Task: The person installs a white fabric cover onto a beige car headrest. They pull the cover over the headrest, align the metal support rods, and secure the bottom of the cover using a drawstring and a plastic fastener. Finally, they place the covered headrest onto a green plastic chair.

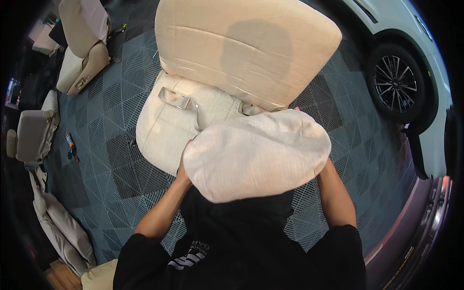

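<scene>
A rounded beige piece covered in ribbed fabric, like a cushion (256,157), is held up in front of my body. My left hand (182,166) grips its left side, the fingers mostly hidden behind it. On the opposite side my right hand (325,166) holds it, also largely out of sight; a fingertip shows at the top edge. Just beyond stands a beige car seat: its backrest (193,38) carries a large darker patch, and its seat base (162,123) is partly covered by the cushion. A beige seat-belt strap (178,98) with a metal end lies on the base.
Other beige seats stand at the left, one upright car seat (84,58) at the far left. A small bottle (70,141) lies on the grey patterned tile floor (121,169). A white car with a dark wheel (396,83) stands at the right.
</scene>
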### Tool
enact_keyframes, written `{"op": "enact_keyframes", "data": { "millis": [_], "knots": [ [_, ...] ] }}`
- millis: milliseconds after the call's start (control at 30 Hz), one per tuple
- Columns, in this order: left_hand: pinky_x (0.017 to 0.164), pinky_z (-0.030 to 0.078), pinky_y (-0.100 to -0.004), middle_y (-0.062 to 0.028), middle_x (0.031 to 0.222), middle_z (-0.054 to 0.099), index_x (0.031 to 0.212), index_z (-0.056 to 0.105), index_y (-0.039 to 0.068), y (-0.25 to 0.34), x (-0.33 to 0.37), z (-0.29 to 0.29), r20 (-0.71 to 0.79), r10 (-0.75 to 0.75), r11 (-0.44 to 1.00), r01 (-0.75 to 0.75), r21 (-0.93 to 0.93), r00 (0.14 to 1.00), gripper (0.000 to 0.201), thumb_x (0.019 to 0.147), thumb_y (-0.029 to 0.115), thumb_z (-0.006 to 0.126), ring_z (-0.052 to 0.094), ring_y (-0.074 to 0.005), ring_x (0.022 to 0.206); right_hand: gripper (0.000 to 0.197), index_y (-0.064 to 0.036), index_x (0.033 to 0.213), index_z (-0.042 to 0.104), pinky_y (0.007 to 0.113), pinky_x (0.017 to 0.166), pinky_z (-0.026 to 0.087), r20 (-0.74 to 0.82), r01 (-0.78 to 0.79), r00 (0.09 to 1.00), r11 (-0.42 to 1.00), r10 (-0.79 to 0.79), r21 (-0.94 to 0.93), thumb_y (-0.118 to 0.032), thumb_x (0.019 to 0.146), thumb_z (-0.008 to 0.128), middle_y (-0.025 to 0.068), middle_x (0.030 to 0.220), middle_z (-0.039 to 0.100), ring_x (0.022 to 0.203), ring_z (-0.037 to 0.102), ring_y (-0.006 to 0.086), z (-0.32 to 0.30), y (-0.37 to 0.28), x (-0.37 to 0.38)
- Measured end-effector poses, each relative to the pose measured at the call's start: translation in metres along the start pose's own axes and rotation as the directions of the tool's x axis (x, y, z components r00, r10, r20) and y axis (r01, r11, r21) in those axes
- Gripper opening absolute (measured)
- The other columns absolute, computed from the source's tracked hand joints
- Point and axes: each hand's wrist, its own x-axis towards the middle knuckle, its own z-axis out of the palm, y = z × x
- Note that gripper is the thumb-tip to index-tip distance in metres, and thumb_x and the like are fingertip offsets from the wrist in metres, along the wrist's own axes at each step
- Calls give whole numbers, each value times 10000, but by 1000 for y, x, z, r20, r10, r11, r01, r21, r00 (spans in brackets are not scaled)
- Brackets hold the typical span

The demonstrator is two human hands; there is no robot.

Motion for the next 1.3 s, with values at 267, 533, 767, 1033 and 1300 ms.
{"op": "enact_keyframes", "data": {
  "millis": [267, 533, 767, 1033, 1300],
  "knots": [
    [676, 490, -322, -86, 813, 676, 968, 685, -14, 110, 34, 32, 116, -6, 729, -75, 680, 993, 324, 940, 287, 571, 610, -168, 739, 582, 60, 931, 651, 342, 554, 588, -229, -163, 966, 965, 115, -203, -508, 983, 534, 150, 767, 665, 672, 691, 201, 27, -11, 9],
    [823, 495, -325, -132, 1048, 683, 1132, 669, -3, 119, 140, 156, 465, -289, 728, -123, 674, 837, 457, 982, 411, 546, 626, -213, 965, 517, -27, 783, 626, 298, 520, 552, -58, -108, 993, 984, 101, -139, -473, 1011, 498, 96, 699, 621, 600, 634, 161, 18, 2, 31],
    [778, 491, -338, -150, 951, 673, 975, 668, 7, 76, 168, 161, 429, -459, 830, 204, 519, 778, 417, 965, 413, 576, 626, -219, 889, 505, -11, 917, 616, 318, 630, 541, -63, -194, 981, 965, 185, -175, -487, 1009, 476, 115, 838, 612, 739, 619, 185, 26, -1, 38],
    [708, 520, -432, -186, 849, 711, 847, 687, 15, -18, 176, 130, 375, -212, 648, -157, 745, 903, 429, 904, 438, 646, 691, -315, 801, 532, -7, 1075, 582, 354, 774, 516, -9, -239, 971, 961, 240, -137, -518, 996, 456, 141, 1028, 590, 927, 592, 227, 25, 41, 58],
    [882, 498, -351, -113, 1104, 688, 1135, 646, 22, 49, 100, 57, 133, -197, 933, 144, 329, 971, 442, 991, 422, 528, 647, -217, 1032, 611, -4, 1234, 548, 390, 917, 492, -167, 3, 986, 999, -10, -47, -549, 984, 435, 166, 1218, 567, 1115, 566, 268, -33, 60, 38]
  ]
}}
